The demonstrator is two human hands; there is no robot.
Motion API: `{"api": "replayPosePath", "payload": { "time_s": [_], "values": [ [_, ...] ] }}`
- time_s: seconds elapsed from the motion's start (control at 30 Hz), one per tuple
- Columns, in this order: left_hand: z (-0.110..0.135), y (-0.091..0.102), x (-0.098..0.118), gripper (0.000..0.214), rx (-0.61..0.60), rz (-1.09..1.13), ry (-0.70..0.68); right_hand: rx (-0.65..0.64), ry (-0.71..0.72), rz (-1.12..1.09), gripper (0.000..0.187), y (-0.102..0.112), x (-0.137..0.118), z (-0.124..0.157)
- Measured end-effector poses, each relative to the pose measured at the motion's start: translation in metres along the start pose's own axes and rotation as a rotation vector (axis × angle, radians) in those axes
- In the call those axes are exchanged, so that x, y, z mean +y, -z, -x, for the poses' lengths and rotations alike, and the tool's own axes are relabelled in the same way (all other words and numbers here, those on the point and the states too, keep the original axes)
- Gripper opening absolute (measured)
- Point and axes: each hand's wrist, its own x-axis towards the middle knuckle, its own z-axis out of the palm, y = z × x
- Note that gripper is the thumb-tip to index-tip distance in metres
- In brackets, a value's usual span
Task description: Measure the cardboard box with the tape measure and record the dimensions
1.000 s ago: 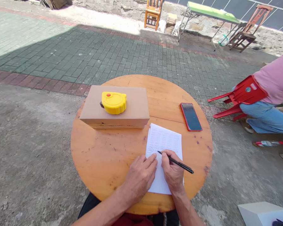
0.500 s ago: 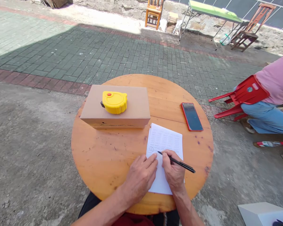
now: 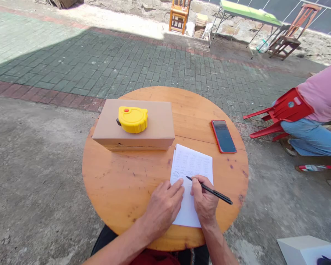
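Note:
My right hand [image 3: 205,200] grips a black pen [image 3: 216,194], its tip at the white paper [image 3: 188,213] just under the handwritten lines. Several rows of small writing fill the upper part of the sheet, and one entry at the left is circled. My left hand [image 3: 165,202] lies flat with fingers stretched out, its fingertips on the left side of the paper. Beyond it, a yellow tape measure [image 3: 134,119] rests on top of a brown cardboard box [image 3: 160,121]. A phone in a red case [image 3: 224,137] lies right of the paper.
The round wooden table [image 3: 121,191] stands on a concrete floor. At right, a person in a pink top [image 3: 324,94] sits on a red plastic chair [image 3: 289,106], near a bottle [image 3: 314,168] on the ground. A white box [image 3: 306,248] is at the lower right.
My right hand and the pen have shifted slightly to the right along the paper. My left hand stays in place on the sheet.

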Motion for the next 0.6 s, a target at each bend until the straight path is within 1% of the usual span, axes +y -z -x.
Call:
{"api": "replayPosePath", "payload": {
  "time_s": [0.17, 0.47, 0.6],
  "values": [
    [0.0008, 0.0016, 0.0006, 0.023, -0.017, 0.003, 0.000, -0.005, -0.015, 0.015, 0.017, -0.0019, 0.0022, -0.0007],
    [-0.0006, -0.0002, 0.0014, 0.020, 0.005, 0.013, 0.009, -0.044, 0.022, 0.053, 0.016, -0.0017, -0.0012, -0.0028],
    [-0.0007, 0.0005, 0.0017, 0.021, 0.010, 0.016, 0.010, -0.047, 0.068, 0.068, 0.016, -0.0020, -0.0047, -0.0041]
  ]
}}
